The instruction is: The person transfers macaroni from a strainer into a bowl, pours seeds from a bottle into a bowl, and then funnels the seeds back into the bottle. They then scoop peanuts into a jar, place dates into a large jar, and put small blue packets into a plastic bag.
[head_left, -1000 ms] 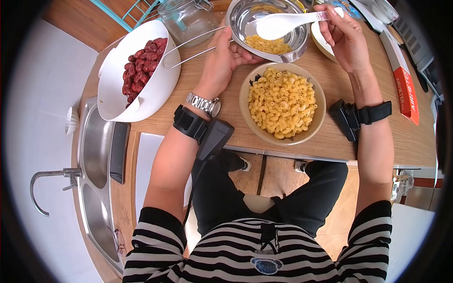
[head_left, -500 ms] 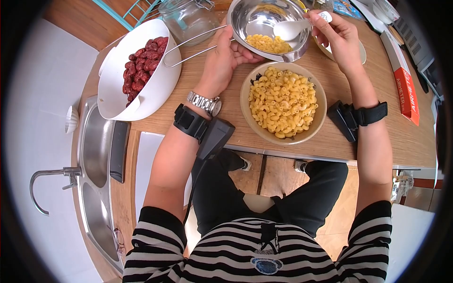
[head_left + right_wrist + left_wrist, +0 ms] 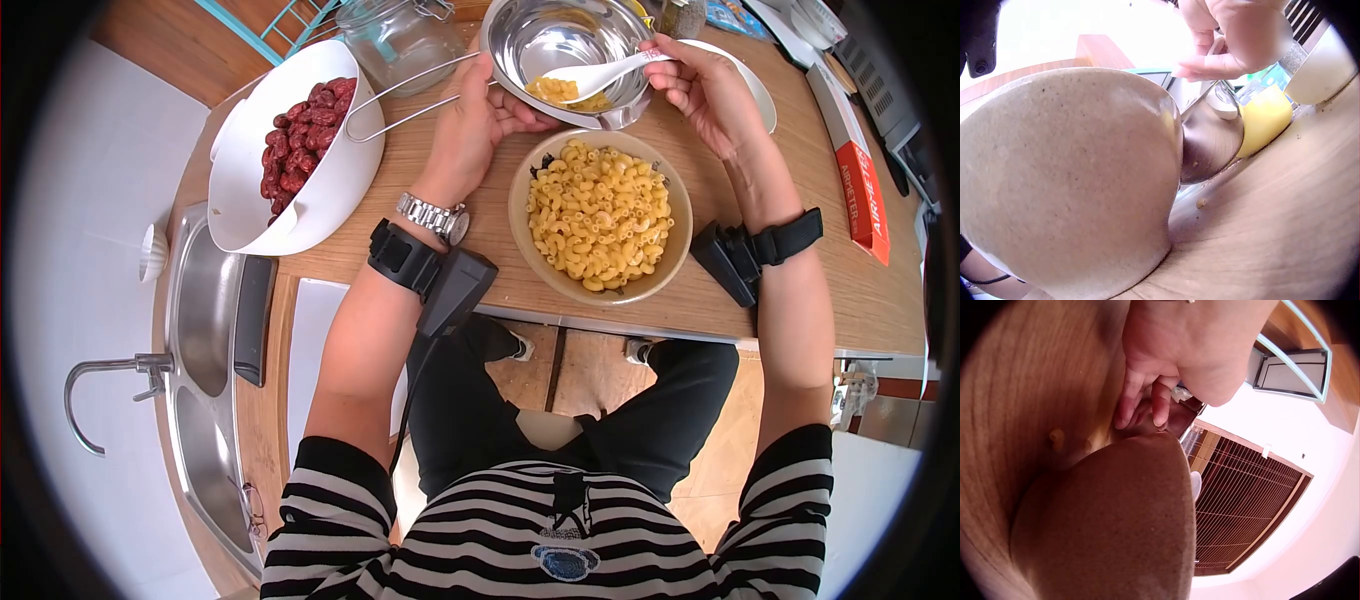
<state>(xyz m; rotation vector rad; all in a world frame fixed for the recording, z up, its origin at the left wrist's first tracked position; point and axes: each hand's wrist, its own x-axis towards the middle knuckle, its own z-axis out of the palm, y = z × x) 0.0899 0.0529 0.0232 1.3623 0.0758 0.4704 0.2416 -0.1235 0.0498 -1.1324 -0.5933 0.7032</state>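
Observation:
My left hand (image 3: 465,135) holds a shiny steel bowl (image 3: 560,40), thumb near its rim and fingers underneath. The bowl tilts towards me, with a little macaroni (image 3: 548,92) in its lower side. Between thumb and fingers, my right hand (image 3: 710,100) pinches the handle of a white soup spoon (image 3: 610,72). The spoon's head dips into that macaroni. Just below stands a beige bowl (image 3: 519,215) heaped with macaroni (image 3: 600,220). In the right wrist view, the beige bowl (image 3: 1072,175) hides part of the steel bowl (image 3: 1210,150).
At left, a white container (image 3: 350,190) holds dark red dates (image 3: 305,145). A wire loop (image 3: 410,80) stretches from my left hand to its rim. Behind stands a glass jar (image 3: 395,45). A pale dish (image 3: 760,100) lies beyond my right hand; an orange box (image 3: 865,220) lies far right.
The spoon has first drawn back to the right, then dropped left and down into the macaroni in the steel bowl. The left hand and steel bowl have stayed nearly still.

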